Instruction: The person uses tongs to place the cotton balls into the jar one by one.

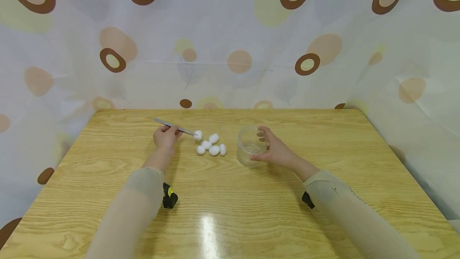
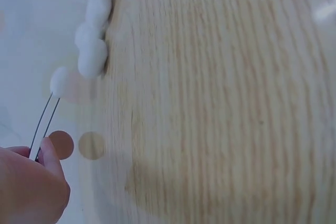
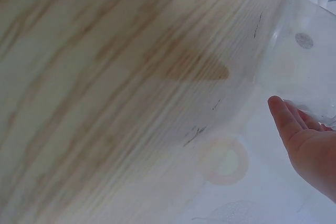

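My left hand [image 1: 166, 138] pinches a pair of metal tweezers [image 1: 187, 132] between thumb and fingers. At the tweezer tips is a white cotton ball [image 2: 60, 81], apart from the others in the left wrist view. Several more cotton balls [image 1: 214, 150] lie clustered on the table just right of the tips. To their right stands a clear, round, open-topped jar [image 1: 245, 157], with no cotton seen inside. My right hand [image 1: 276, 150] grips its right side, thumb at the near side and fingers round the far rim; in the right wrist view the jar [image 3: 299, 61] is partly cut off.
The wood-grain table [image 1: 230, 195] ends at a patterned curtain [image 1: 215, 79] behind it, which also hangs on both sides. Black wrist devices show under each forearm, one at the left sleeve [image 1: 169, 197] and one at the right sleeve [image 1: 308, 200].
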Demonstrator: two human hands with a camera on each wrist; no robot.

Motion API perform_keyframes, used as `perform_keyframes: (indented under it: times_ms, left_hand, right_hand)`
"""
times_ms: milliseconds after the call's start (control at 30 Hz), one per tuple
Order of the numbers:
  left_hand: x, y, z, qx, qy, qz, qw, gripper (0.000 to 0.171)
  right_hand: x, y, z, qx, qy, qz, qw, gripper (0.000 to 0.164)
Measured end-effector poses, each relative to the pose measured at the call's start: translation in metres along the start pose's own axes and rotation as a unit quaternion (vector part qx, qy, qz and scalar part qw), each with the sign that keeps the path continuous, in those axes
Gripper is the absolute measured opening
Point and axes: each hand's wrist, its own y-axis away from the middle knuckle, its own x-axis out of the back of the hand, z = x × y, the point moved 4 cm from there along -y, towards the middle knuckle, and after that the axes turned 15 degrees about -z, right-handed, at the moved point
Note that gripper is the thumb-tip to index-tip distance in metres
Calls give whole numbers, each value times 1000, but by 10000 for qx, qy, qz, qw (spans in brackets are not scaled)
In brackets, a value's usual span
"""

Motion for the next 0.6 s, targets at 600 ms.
perform_keyframes:
  times_ms: [600]
  left_hand:
    - [-15, 9, 12, 189, 457, -325, 9982, 32]
  right_hand:
    - [0, 1, -1, -39, 5, -12, 10000, 93]
